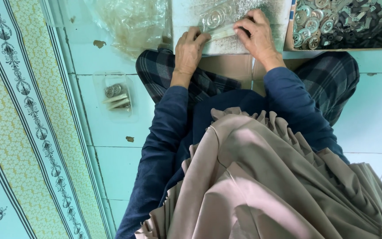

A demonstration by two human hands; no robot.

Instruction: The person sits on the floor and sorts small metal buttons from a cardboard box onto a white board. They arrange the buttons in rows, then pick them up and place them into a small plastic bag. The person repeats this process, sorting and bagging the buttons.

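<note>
- Head camera looks straight down on a person seated cross-legged on a pale turquoise tiled floor (368, 115), in dark blue sleeves and plaid trousers, with a pleated beige cloth (261, 177) draped down the front.
- Left hand (190, 48) lies flat, fingers bent and pressed down on the near edge of a small clear plastic bag (217, 22); it pins the bag rather than grasps it.
- Right hand (257, 33) rests on the other end of the same bag, fingers curled over it; whether it pinches the plastic or only presses on it I cannot tell.
- That bag sits between the two hands on a whitish worn board (231, 42) across the lap, with round silver metal discs showing through it.
- Cardboard box (288, 40) at upper right, just beside the right hand, is heaped with loose silver discs and dark small parts (341, 22).
- On the floor to the person's left, well apart from the hands, lies a second filled clear packet (116, 95) with discs and pale strips inside.
- Crumpled clear plastic sheeting (131, 22) lies at the top, near the left hand.
- Patterned mat (18, 132) runs along the left edge.
</note>
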